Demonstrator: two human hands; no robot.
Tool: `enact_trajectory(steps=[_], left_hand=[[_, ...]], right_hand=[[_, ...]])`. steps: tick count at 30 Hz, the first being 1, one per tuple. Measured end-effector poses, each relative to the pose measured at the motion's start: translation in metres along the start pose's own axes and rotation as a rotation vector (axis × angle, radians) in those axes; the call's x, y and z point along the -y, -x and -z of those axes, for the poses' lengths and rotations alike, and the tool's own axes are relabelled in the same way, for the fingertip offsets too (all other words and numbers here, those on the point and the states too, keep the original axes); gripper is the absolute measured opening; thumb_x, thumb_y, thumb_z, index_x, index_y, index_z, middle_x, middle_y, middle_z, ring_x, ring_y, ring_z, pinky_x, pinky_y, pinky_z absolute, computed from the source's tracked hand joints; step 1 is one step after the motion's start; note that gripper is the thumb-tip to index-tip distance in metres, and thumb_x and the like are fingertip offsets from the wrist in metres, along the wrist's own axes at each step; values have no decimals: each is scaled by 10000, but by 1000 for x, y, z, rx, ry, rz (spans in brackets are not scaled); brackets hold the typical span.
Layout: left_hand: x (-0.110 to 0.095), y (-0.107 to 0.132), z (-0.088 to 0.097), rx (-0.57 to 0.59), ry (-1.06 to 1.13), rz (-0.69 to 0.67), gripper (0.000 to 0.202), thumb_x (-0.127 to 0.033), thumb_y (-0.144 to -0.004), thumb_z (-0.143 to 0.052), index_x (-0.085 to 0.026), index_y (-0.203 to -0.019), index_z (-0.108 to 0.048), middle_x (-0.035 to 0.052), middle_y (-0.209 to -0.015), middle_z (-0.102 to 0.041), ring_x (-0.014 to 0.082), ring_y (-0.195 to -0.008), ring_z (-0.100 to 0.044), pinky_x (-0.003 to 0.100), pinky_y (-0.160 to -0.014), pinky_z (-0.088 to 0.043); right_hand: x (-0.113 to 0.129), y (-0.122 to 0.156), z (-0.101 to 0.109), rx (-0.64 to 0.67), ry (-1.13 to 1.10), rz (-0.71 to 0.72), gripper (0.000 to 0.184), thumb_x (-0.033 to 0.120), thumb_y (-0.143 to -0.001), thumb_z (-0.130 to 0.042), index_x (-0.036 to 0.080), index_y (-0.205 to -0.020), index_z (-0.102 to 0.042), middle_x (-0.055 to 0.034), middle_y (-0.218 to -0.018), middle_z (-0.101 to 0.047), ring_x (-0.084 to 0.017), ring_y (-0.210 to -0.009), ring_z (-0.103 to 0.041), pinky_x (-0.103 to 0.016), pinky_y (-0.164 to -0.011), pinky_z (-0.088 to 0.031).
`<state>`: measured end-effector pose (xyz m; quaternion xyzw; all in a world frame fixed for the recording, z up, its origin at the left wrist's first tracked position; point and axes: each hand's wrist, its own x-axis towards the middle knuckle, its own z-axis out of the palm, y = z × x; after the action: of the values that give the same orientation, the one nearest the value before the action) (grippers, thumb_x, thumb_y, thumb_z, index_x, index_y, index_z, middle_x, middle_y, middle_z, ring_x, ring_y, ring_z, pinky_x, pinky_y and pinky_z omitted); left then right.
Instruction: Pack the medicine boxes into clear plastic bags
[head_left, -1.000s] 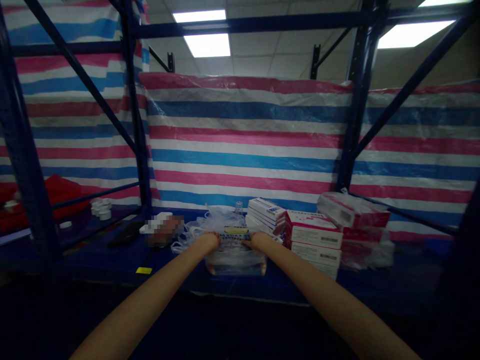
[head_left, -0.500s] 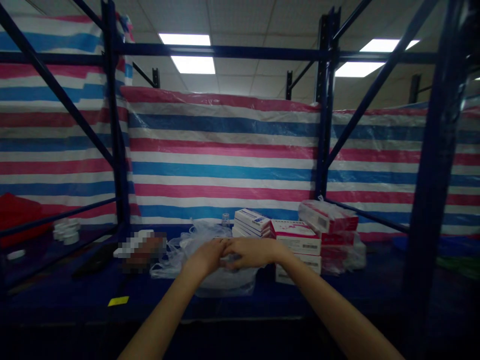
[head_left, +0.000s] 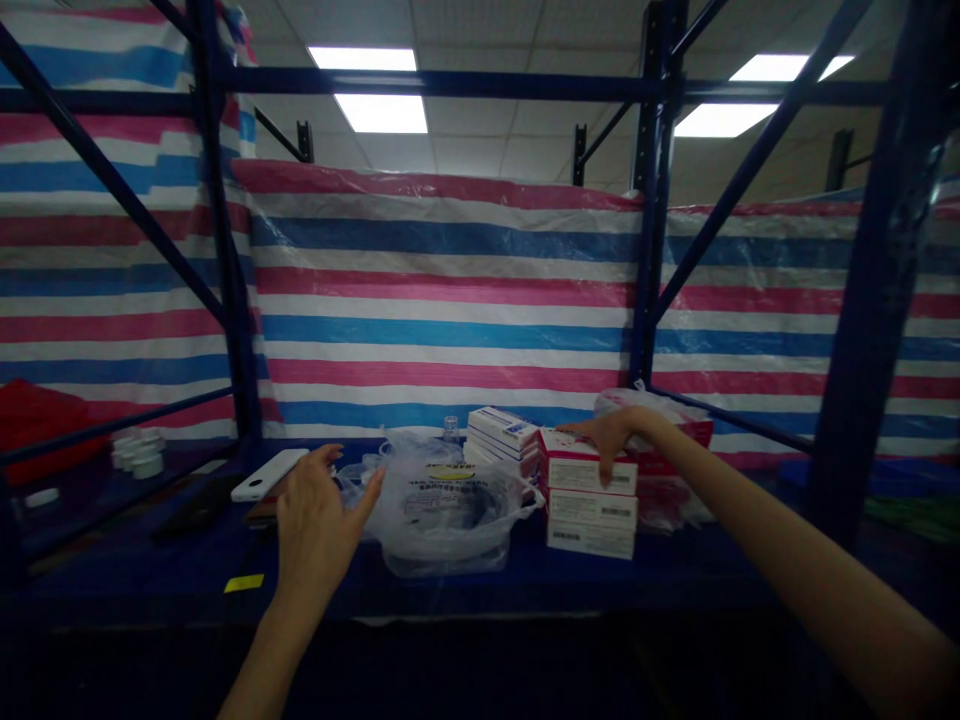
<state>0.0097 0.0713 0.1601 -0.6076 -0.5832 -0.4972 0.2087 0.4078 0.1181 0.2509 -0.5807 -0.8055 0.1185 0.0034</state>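
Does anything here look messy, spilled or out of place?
Nothing looks spilled or clearly damaged. The plastic bags lie in a loose, crumpled heap, untidy beside the neatly stacked boxes under the right hand. At far left, a white disc lies apart from the clustered white pieces.

The bare right hand [head_left: 615, 435] covers part of the top of the stacked red-and-white cardboard boxes [head_left: 590, 510] and blocks some plastic-wrapped red boxes [head_left: 697, 430] behind. Lettering on the stack's too tiny to read. Bare left hand [head_left: 319, 515] hides one end of some flat brown thing [head_left: 262, 514], and a crumpled red sheet [head_left: 45, 432] runs off the left edge.
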Motion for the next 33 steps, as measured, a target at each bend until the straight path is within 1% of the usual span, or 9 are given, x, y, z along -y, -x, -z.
enact_trajectory(steps=[4, 7, 10, 14, 16, 18, 23, 28, 33], left_hand=[[14, -1, -6, 215, 130, 104, 470, -604, -769, -372, -171, -932, -455, 57, -836, -579, 246, -790, -577, 368, -704, -429], [14, -3, -2, 347, 204, 82, 389, -574, -787, -365, -206, -788, -492, 13, -736, -581, 207, -703, -573, 320, -653, -412], [13, -3, -1, 407, 278, 84, 374, -547, -780, -402, -206, -687, -526, 1, -676, -588, 185, -670, -564, 291, -626, -391], [14, -5, -10, 464, 576, 115, 351, -492, -770, -458, -183, -663, -586, 20, -683, -633, 183, -699, -583, 277, -637, -403], [15, -6, -16, 458, 774, 144, 328, -461, -753, -488, -165, -708, -621, 35, -689, -654, 184, -702, -594, 276, -649, -424], [16, -6, -19, 452, 923, 210, 332, -449, -720, -526, -141, -759, -643, 44, -653, -662, 179, -652, -596, 279, -637, -441], [21, -7, -24, 554, 1031, 335, 435, -430, -672, -579, -109, -956, -658, 43, -636, -675, 150, -583, -570, 265, -590, -440], [34, -5, -31, 604, 984, 407, 440, -396, -631, -633, -110, -963, -667, 64, -693, -694, 151, -603, -567, 262, -581, -426], [43, -5, -39, 587, 1118, 493, 520, -387, -653, -640, -115, -1094, -600, 98, -848, -700, 154, -689, -603, 263, -655, -429]], right_hand=[[-3, 4, -2, 111, -135, 52, 852, 321, -399, -756, 242, -1205, -493, -55, -1111, -596, -250, -933, -585, -329, -769, -488], [-4, 18, 4, 10, -118, 102, 888, 356, -472, -731, 207, -1282, -399, -74, -1189, -540, -267, -1030, -536, -351, -868, -446], [1, 33, 14, -114, -127, 154, 871, 379, -536, -705, 206, -1315, -355, -79, -1273, -469, -283, -1119, -470, -368, -933, -403], [32, 35, 22, -152, -286, 365, 816, 360, -605, -669, 227, -1331, -322, -74, -1348, -374, -269, -1217, -367, -394, -1000, -329], [58, 26, 21, -57, -391, 499, 822, 341, -599, -683, 229, -1327, -318, -79, -1359, -350, -258, -1223, -354, -389, -990, -337], [86, 11, 16, 110, -489, 576, 848, 335, -587, -704, 229, -1326, -301, -89, -1330, -381, -247, -1172, -408, -374, -928, -394], [142, -35, -8, 480, -510, 554, 834, 343, -615, -712, 194, -1317, -288, -96, -1203, -490, -201, -1026, -516, -309, -818, -451], [151, -75, -36, 621, -442, 453, 752, 362, -606, -713, 183, -1260, -389, -70, -1160, -520, -194, -1013, -527, -295, -828, -443], [148, -84, -44, 609, -388, 416, 684, 355, -607, -711, 229, -1228, -454, -44, -1191, -522, -207, -1068, -507, -315, -881, -423]])
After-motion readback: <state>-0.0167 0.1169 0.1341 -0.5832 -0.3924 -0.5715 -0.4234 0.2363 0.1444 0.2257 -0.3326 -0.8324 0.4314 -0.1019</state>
